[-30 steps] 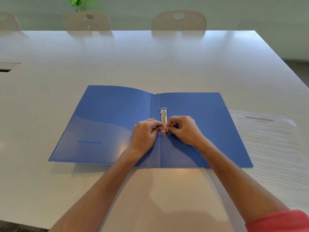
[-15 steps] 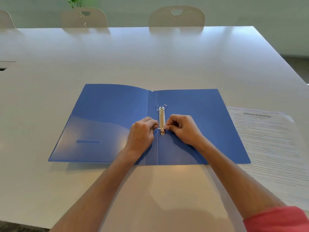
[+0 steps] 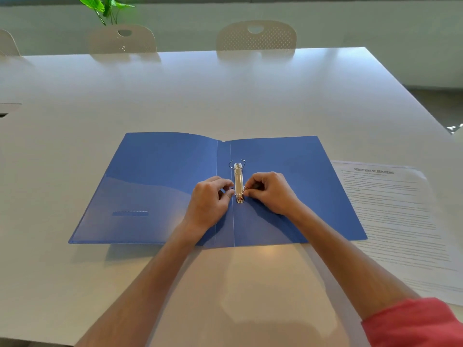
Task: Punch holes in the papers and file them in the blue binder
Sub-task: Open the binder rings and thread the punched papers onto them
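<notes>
The blue binder (image 3: pixel 160 186) lies open and flat on the white table (image 3: pixel 225 96). Its metal ring mechanism (image 3: pixel 238 180) runs along the spine; the far ring stands split open. My left hand (image 3: pixel 210 201) pinches the left half of the near ring. My right hand (image 3: pixel 269 192) pinches the right half of the same ring, and the two halves are apart. A stack of printed papers (image 3: pixel 395 221) lies just right of the binder, touching its right edge. No hole punch is in view.
Two pale chairs (image 3: pixel 255 36) (image 3: pixel 122 40) stand at the table's far side, with a green plant (image 3: pixel 105 8) behind the left one. The table's right edge slants close past the papers.
The rings have gone from closed a second ago to pulled apart now. My hands have drawn slightly away from each other. The view has tilted a little.
</notes>
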`<state>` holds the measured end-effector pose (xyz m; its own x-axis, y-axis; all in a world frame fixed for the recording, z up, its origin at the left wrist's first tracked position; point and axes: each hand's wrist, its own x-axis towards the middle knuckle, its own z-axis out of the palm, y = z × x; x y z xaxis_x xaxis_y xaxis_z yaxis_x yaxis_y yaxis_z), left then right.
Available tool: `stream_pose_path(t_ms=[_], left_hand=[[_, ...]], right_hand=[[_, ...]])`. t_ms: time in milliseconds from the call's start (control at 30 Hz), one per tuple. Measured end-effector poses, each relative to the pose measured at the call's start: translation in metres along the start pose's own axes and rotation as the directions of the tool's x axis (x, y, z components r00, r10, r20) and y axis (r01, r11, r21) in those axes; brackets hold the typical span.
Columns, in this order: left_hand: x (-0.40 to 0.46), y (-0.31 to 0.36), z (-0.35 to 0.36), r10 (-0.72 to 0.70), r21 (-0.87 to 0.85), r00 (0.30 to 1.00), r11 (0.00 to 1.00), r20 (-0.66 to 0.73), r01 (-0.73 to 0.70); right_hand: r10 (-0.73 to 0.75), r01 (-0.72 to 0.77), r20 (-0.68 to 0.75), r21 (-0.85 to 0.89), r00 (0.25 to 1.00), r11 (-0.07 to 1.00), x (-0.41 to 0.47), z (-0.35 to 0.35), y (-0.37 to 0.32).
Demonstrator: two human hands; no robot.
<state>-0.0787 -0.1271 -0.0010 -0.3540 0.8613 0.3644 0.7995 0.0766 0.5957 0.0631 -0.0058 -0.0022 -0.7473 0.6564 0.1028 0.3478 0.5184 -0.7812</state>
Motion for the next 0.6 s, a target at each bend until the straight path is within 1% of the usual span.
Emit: stream_pose_path(t_ms=[67, 133, 267, 333, 467, 533, 600], left_hand=[[0.003, 0.003, 0.000, -0.004, -0.018, 1.000, 1.000, -0.015, 0.004], [0.006, 0.007, 0.001, 0.009, -0.013, 0.999, 1.000, -0.041, -0.010], [0.016, 0.022, 0.007, 0.058, 0.012, 0.991, 0.998, -0.121, -0.057], [0.024, 0.035, 0.012, 0.098, 0.000, 0.985, 0.995, -0.141, -0.099], [0.041, 0.068, 0.029, 0.179, -0.032, 0.977, 0.982, -0.113, -0.184], [0.050, 0.086, 0.043, 0.211, -0.070, 0.975, 0.974, -0.066, -0.215], [0.057, 0.106, 0.059, 0.257, -0.097, 0.966, 0.962, 0.004, -0.255]], right_hand=[[0.002, -0.002, 0.003, 0.011, 1.000, 1.000, 0.000, -0.005, -0.003], [0.010, -0.009, -0.023, 0.031, 1.000, 0.999, -0.001, -0.011, -0.005], [0.036, -0.031, -0.130, 0.040, 0.991, 0.999, -0.009, -0.030, -0.005], [0.069, -0.065, -0.202, 0.026, 0.977, 0.998, -0.016, -0.045, -0.001], [0.154, -0.174, -0.368, -0.023, 0.917, 0.984, -0.040, -0.085, 0.012], [0.217, -0.259, -0.440, -0.037, 0.872, 0.965, -0.058, -0.108, 0.021], [0.267, -0.354, -0.524, -0.073, 0.809, 0.932, -0.078, -0.129, 0.033]])
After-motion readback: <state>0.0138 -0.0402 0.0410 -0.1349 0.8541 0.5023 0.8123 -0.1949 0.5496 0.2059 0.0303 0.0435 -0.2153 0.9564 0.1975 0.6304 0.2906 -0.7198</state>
